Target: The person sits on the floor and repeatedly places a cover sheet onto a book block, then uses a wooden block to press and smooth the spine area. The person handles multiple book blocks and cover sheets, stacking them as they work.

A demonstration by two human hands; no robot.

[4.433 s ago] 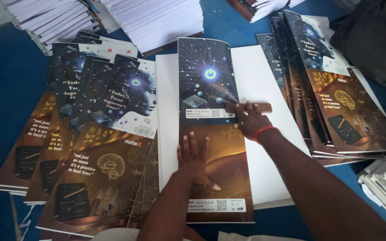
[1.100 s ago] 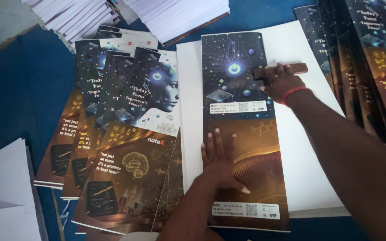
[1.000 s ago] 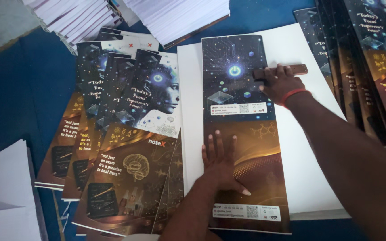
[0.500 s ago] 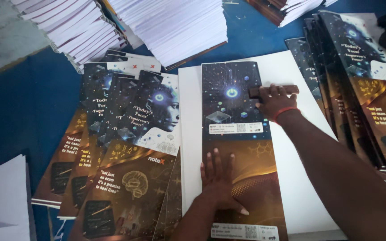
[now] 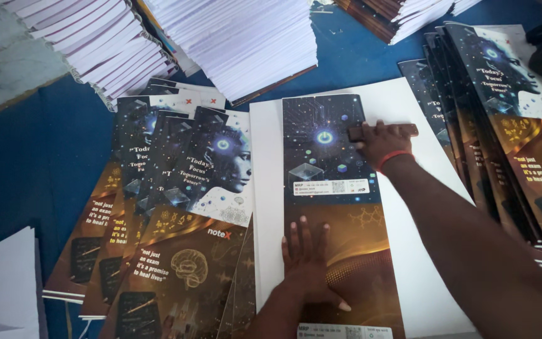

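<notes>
Both hands work on one folded cover. Her or his left hand [image 5: 307,265] lies flat, fingers spread and palm down, pressing the lower, gold-brown half of the long glossy printed cover strip [image 5: 337,207] that runs down the middle of a white sheet [image 5: 418,207]. Further up, the right hand [image 5: 379,142] closes its fingers around a small dark-brown wooden block [image 5: 385,131], which sits across the strip's right edge, at the dark blue upper half.

Doing this well seems to call for steady weight from the flat hand, so the strip cannot slide (it looks slick), while the block keeps full contact along the edge and stays square to it, neither tipping nor skipping.

Pose: the left forearm comes up from the bottom of the view, wrist straight, thumb out to the right. The right arm reaches in diagonally from the lower right, a red band at the wrist, knuckles up over the block.

To the left, fanned printed covers [image 5: 177,220] overlap on the blue bench [image 5: 39,157]; more lie at the right [image 5: 522,125], and stacks of white pages [image 5: 239,37] stand beyond.
</notes>
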